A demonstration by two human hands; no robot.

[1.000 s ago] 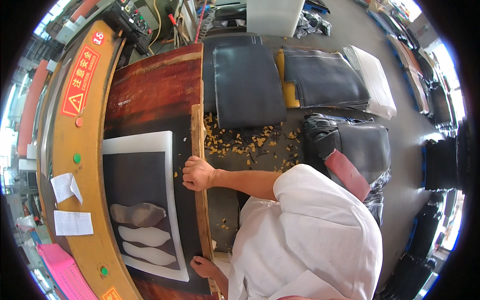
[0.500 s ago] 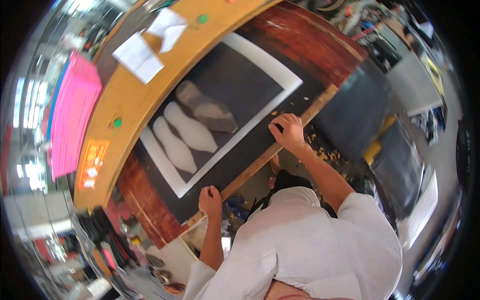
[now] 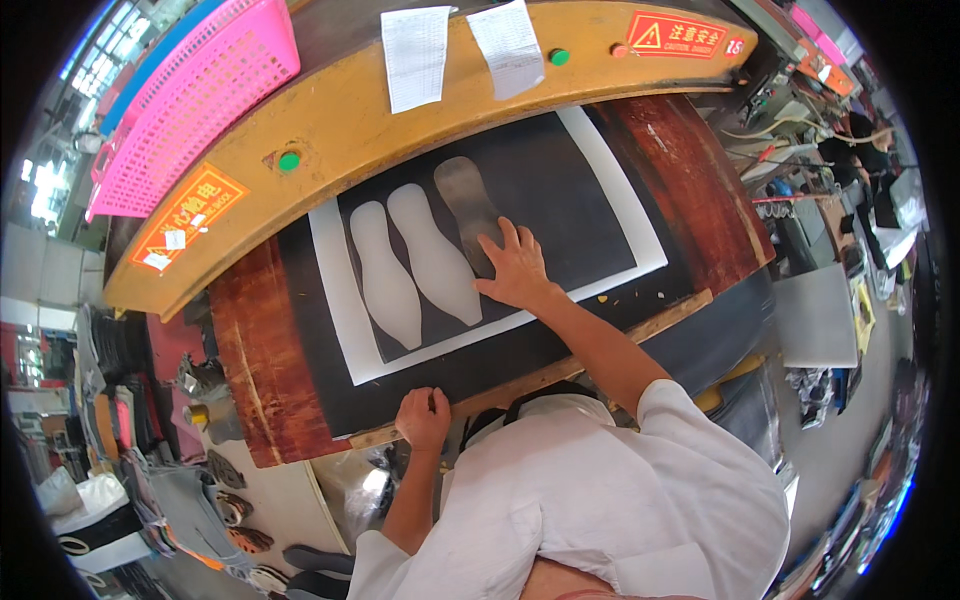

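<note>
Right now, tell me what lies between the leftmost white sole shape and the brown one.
Another white sole shape, with dark sheet showing on either side of it; the head view shows this.

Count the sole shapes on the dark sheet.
3: a white shape at left, a second white shape just right of it, and a grey-brown shape beyond that, its near end partly covered by the right hand. No others show; the hand hides a small area.

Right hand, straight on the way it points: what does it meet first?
Likely the dark sole shape: in this view the right hand overlaps its lower end, though depth is unclear, so contact can't be confirmed.
</note>
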